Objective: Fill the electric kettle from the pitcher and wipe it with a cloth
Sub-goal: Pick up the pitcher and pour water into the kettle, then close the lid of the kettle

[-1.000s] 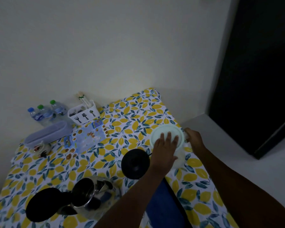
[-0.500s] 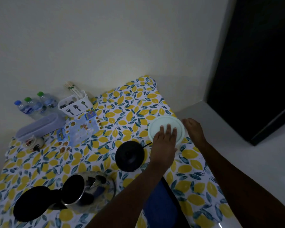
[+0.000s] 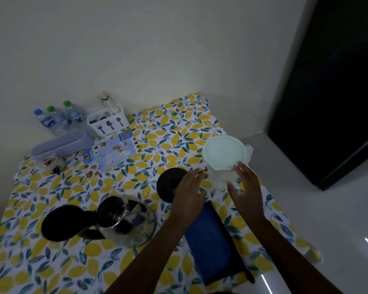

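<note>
Both hands spread, empty: left hand (image 3: 190, 187) and right hand (image 3: 245, 183) flanking lidded pitcher (image 3: 224, 154) at tabletop (image 3: 51, 262) edge. Kettle (image 3: 117, 219) open, lower left; cloth (image 3: 208, 240) between forearms.

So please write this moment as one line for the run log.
left hand: open, beside pitcher | right hand: open, at pitcher | pitcher lid: on | kettle: open | cloth: untouched

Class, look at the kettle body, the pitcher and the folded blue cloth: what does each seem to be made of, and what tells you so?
Kettle body: likely polished steel, with mirror-like reflections on its wall.
Pitcher: probably plastic, with cloudy see-through walls and a matt pale green lid.
Blue cloth: soft woven or microfibre fabric, it seems; dull, no shine, folded flat.
</note>
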{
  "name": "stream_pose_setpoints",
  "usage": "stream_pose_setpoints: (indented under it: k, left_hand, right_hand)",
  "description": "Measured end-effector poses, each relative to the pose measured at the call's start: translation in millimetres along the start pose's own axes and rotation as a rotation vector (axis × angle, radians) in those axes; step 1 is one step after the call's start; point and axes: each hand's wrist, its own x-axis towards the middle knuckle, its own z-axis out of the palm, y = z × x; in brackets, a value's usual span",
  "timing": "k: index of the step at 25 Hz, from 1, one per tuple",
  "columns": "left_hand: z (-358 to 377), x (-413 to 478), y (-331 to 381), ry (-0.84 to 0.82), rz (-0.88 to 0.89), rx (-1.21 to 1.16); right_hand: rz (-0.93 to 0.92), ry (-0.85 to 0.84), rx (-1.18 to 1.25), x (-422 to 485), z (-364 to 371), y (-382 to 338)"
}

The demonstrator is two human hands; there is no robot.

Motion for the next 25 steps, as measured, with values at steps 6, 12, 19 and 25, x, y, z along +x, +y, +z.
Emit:
stream_pose_setpoints:
  k: [6, 12, 19, 25]
  left_hand:
    - [-56.3, -101.6, -49.9, 0.085, -0.129, -0.026]
    - [-106.9, -178.3, -97.4, 0.200, -0.211, -0.026]
    - [-146.9, -242.6, -155.4, 0.376, -0.408, -0.112]
    - [-178.4, -214.4, -158.7, 0.337, -0.372, -0.353]
  right_hand:
    - [-0.074, -0.340, -0.009, -69.5, 56.9, -76.0]
    - [-0.196, -0.576, 0.020, -104.0, 129.3, -152.1]
    - [0.007, -0.610, 0.030, -115.2, 166.9, -189.1]
    - [0.054, -0.648, 0.023, -110.8, 166.0, -189.8]
